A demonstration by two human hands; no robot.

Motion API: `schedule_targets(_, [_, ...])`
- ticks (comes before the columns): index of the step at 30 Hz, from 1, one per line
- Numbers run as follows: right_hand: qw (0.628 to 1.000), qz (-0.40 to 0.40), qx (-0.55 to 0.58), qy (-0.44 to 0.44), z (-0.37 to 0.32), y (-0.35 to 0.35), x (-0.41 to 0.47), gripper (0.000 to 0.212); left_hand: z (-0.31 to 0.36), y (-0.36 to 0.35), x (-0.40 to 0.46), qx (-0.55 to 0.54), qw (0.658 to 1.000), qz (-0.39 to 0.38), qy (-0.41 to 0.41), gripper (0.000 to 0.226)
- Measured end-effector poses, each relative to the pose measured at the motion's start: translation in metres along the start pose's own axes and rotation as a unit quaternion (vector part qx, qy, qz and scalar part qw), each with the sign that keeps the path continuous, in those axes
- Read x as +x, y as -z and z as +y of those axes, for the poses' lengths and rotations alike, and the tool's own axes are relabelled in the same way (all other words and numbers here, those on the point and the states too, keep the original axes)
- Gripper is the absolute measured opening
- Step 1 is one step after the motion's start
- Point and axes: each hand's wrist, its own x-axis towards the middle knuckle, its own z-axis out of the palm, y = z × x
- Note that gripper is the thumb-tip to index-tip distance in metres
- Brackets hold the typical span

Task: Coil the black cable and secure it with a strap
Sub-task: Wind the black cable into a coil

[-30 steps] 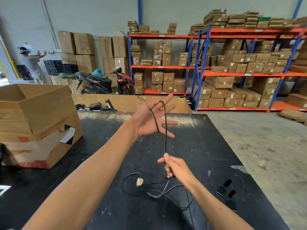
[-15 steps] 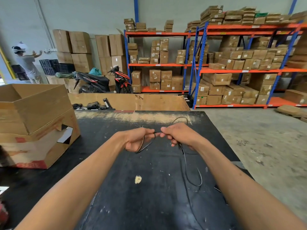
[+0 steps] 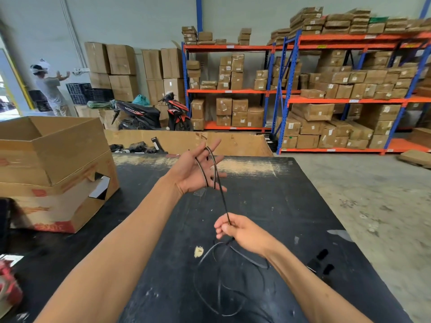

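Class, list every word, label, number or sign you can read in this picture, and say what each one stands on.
"VARIO", partly blurred: white letters on the side of the black and red scooter.
Red print on the worn brown cardboard box: smeared, unreadable.
White labels on the brown cartons on the orange and blue racks: too small to read.
Nothing is printed on the thin black cable.

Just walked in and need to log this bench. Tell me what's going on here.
A person is coiling a black cable by hand over a black table. The left hand is raised with fingers spread, loops of cable draped across them. The right hand pinches the strand lower down. The rest lies loose on the table. No strap is fastened around the cable.
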Motion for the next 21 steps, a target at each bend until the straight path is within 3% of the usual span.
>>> schedule_targets(5, [0.996, 0.077, -0.030, 0.044, 0.017, -0.009, 0.000, 0.076, -0.005, -0.007, 0.003, -0.085, 0.992, -0.073, -0.051, 0.044])
schedule_targets(8, [0.988, 0.148, -0.017, 0.049, 0.034, -0.006, -0.001, 0.091, 0.000, -0.010, 0.002, -0.120, 0.986, -0.039, -0.106, 0.043])
schedule_targets(12, [0.981, 0.186, -0.030, -0.037, 0.061, -0.003, -0.002, 0.078, 0.023, -0.010, 0.002, -0.113, 0.973, 0.056, -0.193, 0.043])
schedule_targets(17, [0.957, 0.093, -0.185, -0.203, 0.072, -0.004, -0.001, 0.029, 0.035, -0.020, 0.005, -0.089, 0.969, 0.109, -0.205, 0.041])
schedule_targets(19, [0.964, 0.084, -0.155, -0.197, 0.063, -0.005, -0.001, 0.026, 0.032, -0.023, 0.010, -0.058, 0.971, 0.118, -0.199, 0.043])
schedule_targets(21, [0.980, 0.112, -0.096, -0.131, 0.049, -0.006, -0.002, 0.027, 0.028, -0.023, 0.015, -0.028, 0.973, 0.126, -0.189, 0.048])
